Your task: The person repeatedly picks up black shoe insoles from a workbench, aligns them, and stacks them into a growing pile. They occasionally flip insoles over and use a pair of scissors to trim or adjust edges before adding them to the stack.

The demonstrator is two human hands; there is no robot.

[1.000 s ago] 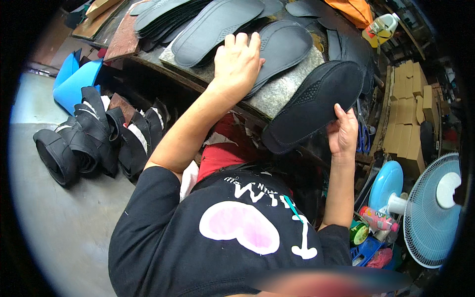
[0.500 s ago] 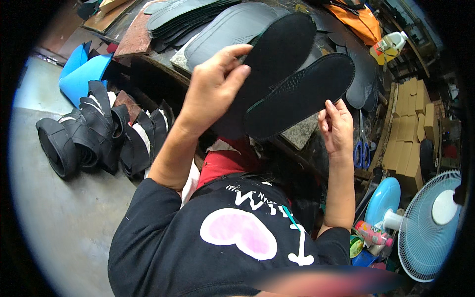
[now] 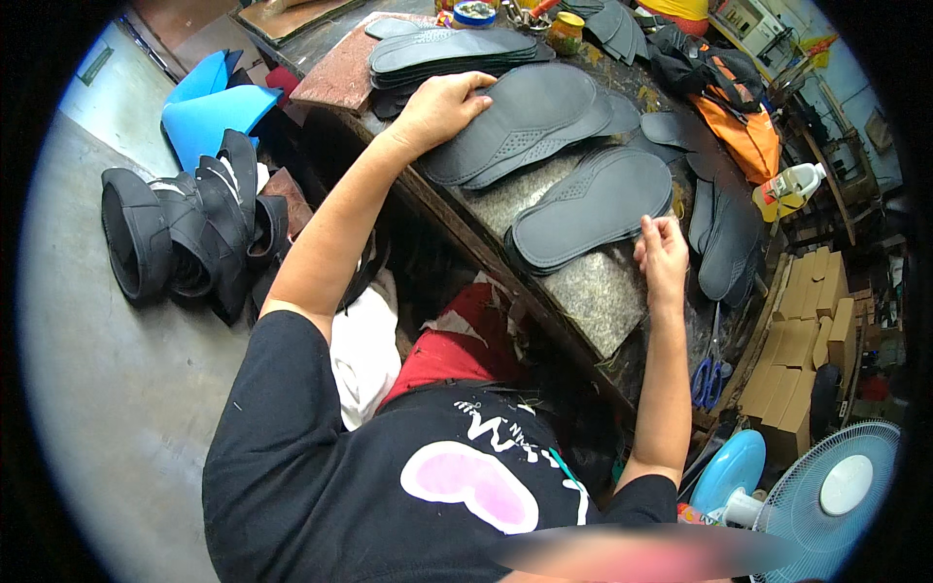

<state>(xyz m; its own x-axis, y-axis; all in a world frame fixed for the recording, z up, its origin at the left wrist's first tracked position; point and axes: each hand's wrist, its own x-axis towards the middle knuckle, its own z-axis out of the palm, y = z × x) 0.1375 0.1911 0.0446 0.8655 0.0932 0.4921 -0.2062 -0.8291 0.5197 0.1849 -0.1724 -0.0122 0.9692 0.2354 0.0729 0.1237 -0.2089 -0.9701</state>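
Two dark grey shoe insoles with stitched rims and perforated patches lie smooth side up on the bench. My left hand (image 3: 447, 112) is at the upper edge of the left insole (image 3: 530, 117), fingers and thumb closed on it; other insoles show beneath. Farther right, my right hand (image 3: 663, 257) pinches the near right edge of the other insole (image 3: 593, 206), which rests over more layers. Under the insoles is a speckled stone slab (image 3: 603, 301). Behind my left hand stands a stack of similar insoles (image 3: 457, 53).
Blue-handled scissors (image 3: 708, 384) hang at the bench's right side. More insoles (image 3: 724, 243) lie along the right edge, near a yellow jug (image 3: 787, 191). Cardboard boxes (image 3: 792, 350) and a fan (image 3: 836, 496) stand right. Black curved pieces (image 3: 180, 233) sit on the left floor.
Both insoles were held up with their black undersides showing; now they are down on the bench, smooth side up. The view has shifted, showing more of the bench's far side.
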